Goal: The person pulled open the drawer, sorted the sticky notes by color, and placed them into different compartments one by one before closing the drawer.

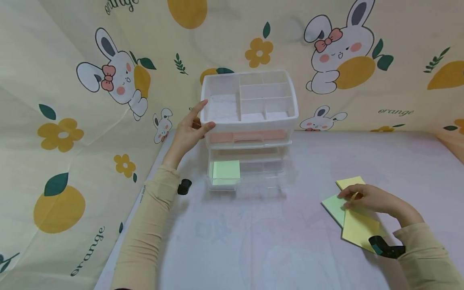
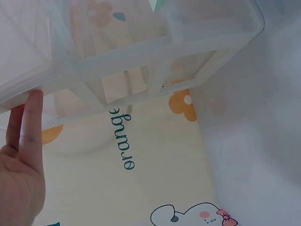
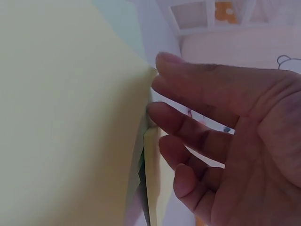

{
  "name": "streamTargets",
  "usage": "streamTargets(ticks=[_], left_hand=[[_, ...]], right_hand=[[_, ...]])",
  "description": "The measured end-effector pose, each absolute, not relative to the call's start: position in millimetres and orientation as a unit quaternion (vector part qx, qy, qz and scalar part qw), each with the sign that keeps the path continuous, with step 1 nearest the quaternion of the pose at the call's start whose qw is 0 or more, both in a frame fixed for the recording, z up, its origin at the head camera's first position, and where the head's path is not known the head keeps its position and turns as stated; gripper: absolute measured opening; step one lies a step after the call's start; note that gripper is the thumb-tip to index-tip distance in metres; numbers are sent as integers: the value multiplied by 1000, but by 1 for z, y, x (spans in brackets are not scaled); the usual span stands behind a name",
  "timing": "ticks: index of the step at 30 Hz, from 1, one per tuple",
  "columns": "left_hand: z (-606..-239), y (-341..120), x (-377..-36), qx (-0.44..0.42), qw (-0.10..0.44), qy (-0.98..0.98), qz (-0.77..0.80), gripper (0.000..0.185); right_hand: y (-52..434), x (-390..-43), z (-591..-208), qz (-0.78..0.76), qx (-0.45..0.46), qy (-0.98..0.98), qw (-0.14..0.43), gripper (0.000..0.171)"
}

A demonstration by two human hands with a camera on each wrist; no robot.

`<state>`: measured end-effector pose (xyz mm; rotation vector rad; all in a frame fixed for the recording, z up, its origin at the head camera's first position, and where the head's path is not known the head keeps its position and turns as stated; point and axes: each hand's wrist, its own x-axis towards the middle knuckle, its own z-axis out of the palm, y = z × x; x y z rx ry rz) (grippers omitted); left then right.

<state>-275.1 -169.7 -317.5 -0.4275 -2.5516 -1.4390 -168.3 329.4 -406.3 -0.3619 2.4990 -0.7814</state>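
Note:
In the head view, my left hand [image 1: 187,135] grips the upper left corner of a white drawer organizer [image 1: 250,125], thumb on the front rim and fingers along the side. The organizer's clear lower drawer [image 1: 259,171] is pulled out, with a light green sticky note pad [image 1: 226,172] in its left part. My right hand [image 1: 375,201] pinches the corner of a yellow sticky note pad [image 1: 360,229] on the right of the table. A green pad [image 1: 334,207] lies partly beneath, and another yellow pad [image 1: 351,182] shows behind the fingers. In the right wrist view, thumb and fingertips meet at the pad's edge.
Divided compartments [image 1: 266,96] form the organizer's top, and pink shows inside the shut upper drawer [image 1: 250,137]. A patterned backdrop [image 1: 224,44] with rabbits and oranges stands behind and to the left. The table [image 1: 253,241] has a pale cover. Black straps [image 1: 184,187] are near both wrists.

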Motion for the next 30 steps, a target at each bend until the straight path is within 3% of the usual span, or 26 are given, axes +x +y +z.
streamTargets(ticks=[13, 19, 30], left_hand=[[-318, -169, -276, -142, 94, -861, -480, 65], [-318, -169, -276, -140, 90, -862, -478, 67], [-318, -169, -275, -148, 100, -860, -478, 66]], right_hand=[[331, -167, -409, -305, -146, 903, 263, 29], [329, -164, -408, -313, -151, 901, 259, 38], [330, -164, -408, -327, -155, 889, 280, 26]])
